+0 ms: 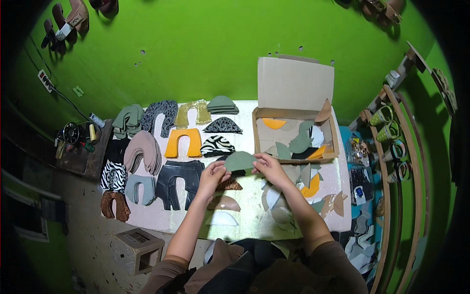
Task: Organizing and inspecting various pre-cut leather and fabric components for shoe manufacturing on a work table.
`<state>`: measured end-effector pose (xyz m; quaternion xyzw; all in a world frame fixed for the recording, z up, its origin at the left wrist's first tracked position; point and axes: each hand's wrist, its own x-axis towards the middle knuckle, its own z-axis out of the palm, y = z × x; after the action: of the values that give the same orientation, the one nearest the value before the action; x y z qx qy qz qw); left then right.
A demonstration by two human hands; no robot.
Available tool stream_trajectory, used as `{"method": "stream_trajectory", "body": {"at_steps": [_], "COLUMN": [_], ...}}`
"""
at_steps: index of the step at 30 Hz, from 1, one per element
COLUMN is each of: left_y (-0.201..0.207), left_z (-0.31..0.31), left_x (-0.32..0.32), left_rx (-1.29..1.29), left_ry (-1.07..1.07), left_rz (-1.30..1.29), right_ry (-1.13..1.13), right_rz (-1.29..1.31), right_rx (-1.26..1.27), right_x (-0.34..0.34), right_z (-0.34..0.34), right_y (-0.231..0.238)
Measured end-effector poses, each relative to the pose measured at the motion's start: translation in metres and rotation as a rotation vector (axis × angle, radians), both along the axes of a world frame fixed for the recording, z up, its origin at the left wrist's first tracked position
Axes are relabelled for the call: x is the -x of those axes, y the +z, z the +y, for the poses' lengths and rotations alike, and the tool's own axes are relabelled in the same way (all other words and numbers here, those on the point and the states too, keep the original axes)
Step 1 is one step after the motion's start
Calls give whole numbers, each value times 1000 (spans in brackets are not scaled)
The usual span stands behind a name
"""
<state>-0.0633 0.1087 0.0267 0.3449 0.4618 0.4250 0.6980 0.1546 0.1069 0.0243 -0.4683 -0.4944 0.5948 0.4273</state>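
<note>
Between my two hands, above the table, is a green half-moon leather-like piece (240,161). My left hand (214,177) pinches its left end, and my right hand (268,168) pinches its right end. Behind it lie a zebra-print half-moon stack (218,145), a dark patterned stack (223,125) and a green stack (222,105). Nearer to me are a leopard-print piece (230,184), a tan piece (226,203) and a white piece (223,218). Dark pieces are partly hidden behind the held one.
An open cardboard box (295,156) holds mixed cut pieces. More loose scraps (284,215) lie in front of it. U-shaped stacks, including orange (184,143) and black (180,183), cover the left of the table. A wooden rack with sandals (390,131) stands right; a stool (138,250) is on the floor.
</note>
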Motion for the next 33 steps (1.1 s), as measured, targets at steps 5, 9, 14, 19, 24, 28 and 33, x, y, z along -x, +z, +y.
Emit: {"method": "stream_trajectory", "body": {"at_steps": [5,9,14,19,24,28,33], "left_y": [15,12,0,-10,-27,-10,-3], "left_z": [72,137,201,243,267,253,210], "left_x": [2,6,13,10,17,13,18], "left_rx": [-107,-157,-167,-187,-255,-44,-306], "left_ry": [49,121,140,160,161,266,113], "left_rz": [0,61,128,219,382,472,646], "right_ry": [17,-15,-77,-179,-112,-152,-105], "right_rz": [-35,-20,-77,-144,-236,-708,-678], "right_rx": [-16,49,52,67,18,-10,-170], "right_x": [2,15,34,51,56,46,18], "right_z": [82,147,217,260,275,250,209], "right_y": [19,23,8,-14,-16,0,18]}}
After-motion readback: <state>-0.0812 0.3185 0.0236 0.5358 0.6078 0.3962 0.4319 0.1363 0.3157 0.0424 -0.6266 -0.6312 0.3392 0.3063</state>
